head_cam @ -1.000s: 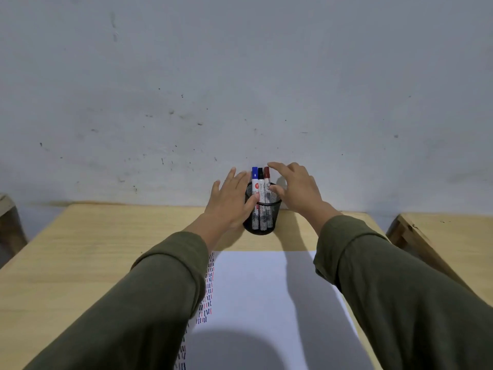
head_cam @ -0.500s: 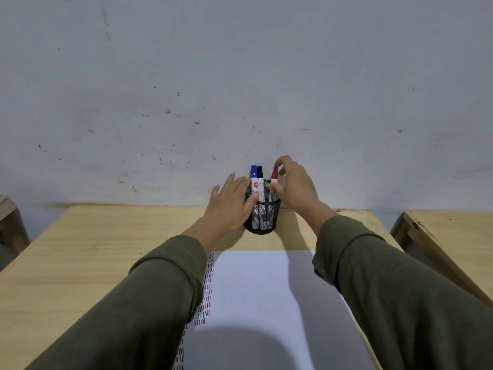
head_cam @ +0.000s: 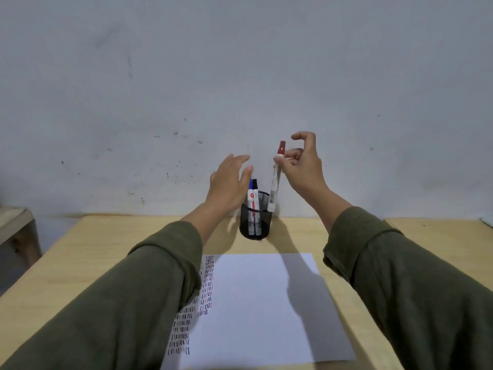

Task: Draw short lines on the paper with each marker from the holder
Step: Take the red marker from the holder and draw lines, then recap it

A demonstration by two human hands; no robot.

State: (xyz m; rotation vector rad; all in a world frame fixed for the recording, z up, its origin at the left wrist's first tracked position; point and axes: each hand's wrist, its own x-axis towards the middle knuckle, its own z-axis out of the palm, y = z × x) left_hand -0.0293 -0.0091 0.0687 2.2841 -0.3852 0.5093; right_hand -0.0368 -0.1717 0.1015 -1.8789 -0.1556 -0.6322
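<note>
Red marker lifted from the holder.
Right hand [head_cam: 304, 169] pinches the red marker [head_cam: 276, 177] upright above the mesh holder [head_cam: 255, 217]; left hand [head_cam: 229, 182] open, empty beside it; paper [head_cam: 256, 303] lies on the surface [head_cam: 93, 249].

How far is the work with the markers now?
Done: the paper already has columns of short strokes along its left side. In hand: the right hand holds the red marker, capped, above the holder. Left: uncapping, drawing; blue and black markers wait inside.
</note>
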